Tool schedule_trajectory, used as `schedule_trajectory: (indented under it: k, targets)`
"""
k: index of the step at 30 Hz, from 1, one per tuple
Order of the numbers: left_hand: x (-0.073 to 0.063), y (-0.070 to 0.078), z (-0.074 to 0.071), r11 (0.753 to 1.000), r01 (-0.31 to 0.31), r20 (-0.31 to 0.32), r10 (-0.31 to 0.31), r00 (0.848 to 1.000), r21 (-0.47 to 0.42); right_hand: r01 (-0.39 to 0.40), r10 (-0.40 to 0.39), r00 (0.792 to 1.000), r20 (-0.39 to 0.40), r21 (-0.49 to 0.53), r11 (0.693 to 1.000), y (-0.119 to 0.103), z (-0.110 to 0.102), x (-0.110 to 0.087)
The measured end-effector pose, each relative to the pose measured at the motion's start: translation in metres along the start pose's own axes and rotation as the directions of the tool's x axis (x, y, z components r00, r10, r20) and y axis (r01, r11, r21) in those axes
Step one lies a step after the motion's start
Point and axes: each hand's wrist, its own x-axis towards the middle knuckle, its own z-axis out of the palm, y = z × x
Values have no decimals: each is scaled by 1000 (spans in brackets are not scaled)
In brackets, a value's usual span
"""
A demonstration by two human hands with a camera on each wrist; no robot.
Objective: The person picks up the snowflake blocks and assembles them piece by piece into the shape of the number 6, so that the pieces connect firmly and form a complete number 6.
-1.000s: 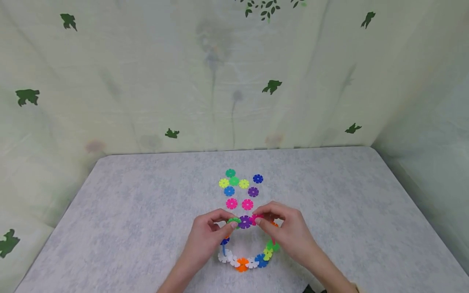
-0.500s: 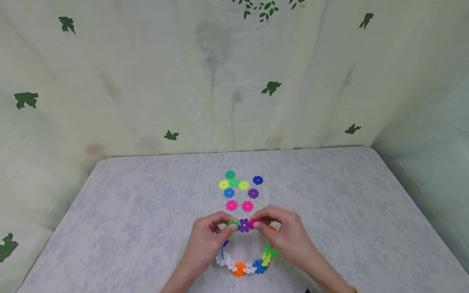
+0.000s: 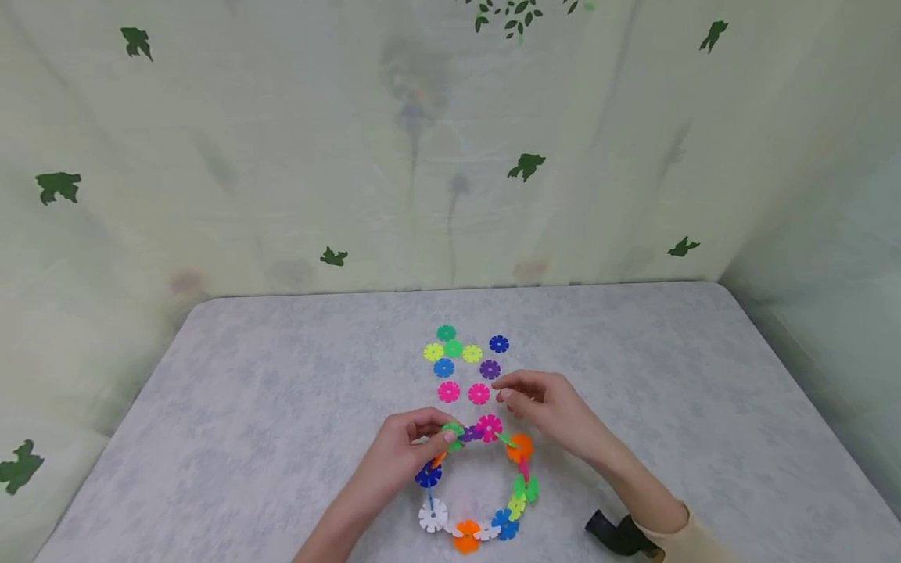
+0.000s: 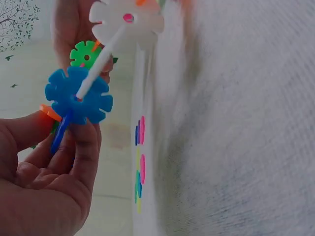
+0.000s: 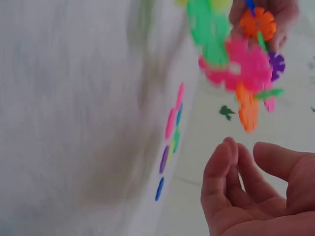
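A closed ring of notched plastic snowflake discs, slotted edge to edge, hangs in front of me; its pink disc (image 3: 489,428) is at the far side and an orange disc (image 3: 467,538) at the near side. My left hand (image 3: 404,450) pinches a green disc (image 3: 453,435) on the ring's far left. In the left wrist view, a blue disc (image 4: 78,96) and a white disc (image 4: 129,22) of the ring show close up. My right hand (image 3: 552,410) is off the ring, fingers loosely bent and holding nothing, its fingertips beside a loose pink disc (image 3: 479,393).
Beyond the ring, several loose discs lie flat on the grey table (image 3: 281,391), among them a purple disc (image 3: 489,369), a dark blue disc (image 3: 498,344) and a yellow disc (image 3: 433,352). A black strap (image 3: 619,536) shows near the right sleeve. A patterned curtain (image 3: 450,156) stands behind the table.
My right hand has let go of the ring's pink disc and moved up and right, toward the loose discs. The left hand still holds the green disc, and more of the ring shows.
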Motion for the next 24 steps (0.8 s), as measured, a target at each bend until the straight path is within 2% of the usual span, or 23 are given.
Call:
schedule_trajectory:
  k: [4, 8, 11, 16, 20, 24]
  targets:
    - [2, -3, -1, 999, -8, 52, 6, 999, 40, 18, -15, 1000, 22, -187, 982, 4, -10, 25]
    - [3, -5, 0, 999, -20, 47, 19, 999, 30, 43, -28, 998, 54, -311, 949, 8, -18, 49]
    - [2, -6, 0, 1000, -20, 29, 20, 999, 6, 53, -24, 996, 83, -357, 933, 12, -19, 63]
    - [3, -8, 0, 1000, -16, 17, 16, 1000, -10, 13, 32, 994, 101, -421, 907, 19, -13, 77]
    - [4, -9, 0, 1000, -8, 18, 9, 1000, -11, -19, 63, 995, 84, -443, 896, 20, -8, 80]
    - [4, -10, 0, 1000, -3, 38, 3, 999, 21, -49, 81, 995, 55, -433, 900, 18, -7, 77]
